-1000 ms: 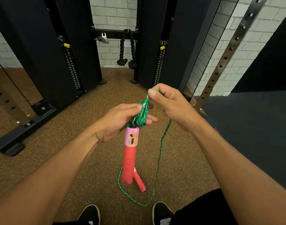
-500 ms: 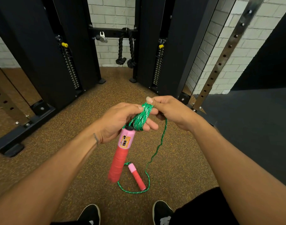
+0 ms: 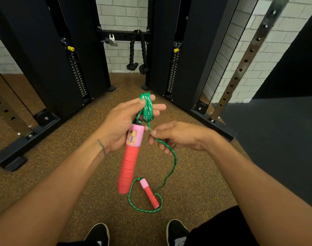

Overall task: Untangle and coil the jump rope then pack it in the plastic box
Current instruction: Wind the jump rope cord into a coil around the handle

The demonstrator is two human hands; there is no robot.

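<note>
My left hand [image 3: 119, 125] holds a green braided jump rope coil [image 3: 146, 108] wrapped around its fingers, thumb pressed on top. A red and pink handle [image 3: 129, 162] hangs down from that coil. My right hand [image 3: 176, 135] pinches the loose rope strand [image 3: 171, 162] just below the coil. The strand drops to the floor and loops around the second red and pink handle [image 3: 149, 193], which lies on the brown floor. No plastic box is in view.
A black cable machine frame [image 3: 45, 59] stands ahead with weight stacks and a hanging black rope attachment [image 3: 137, 52]. Its base rails [image 3: 24, 137] run along the floor left and right. A dark mat [image 3: 275, 139] lies to the right. My shoes [image 3: 98, 235] show at the bottom.
My right hand came down from the top of the coil to below it, laying another turn. The left hand tilted up. The floor handle slid and the slack loop shortened.
</note>
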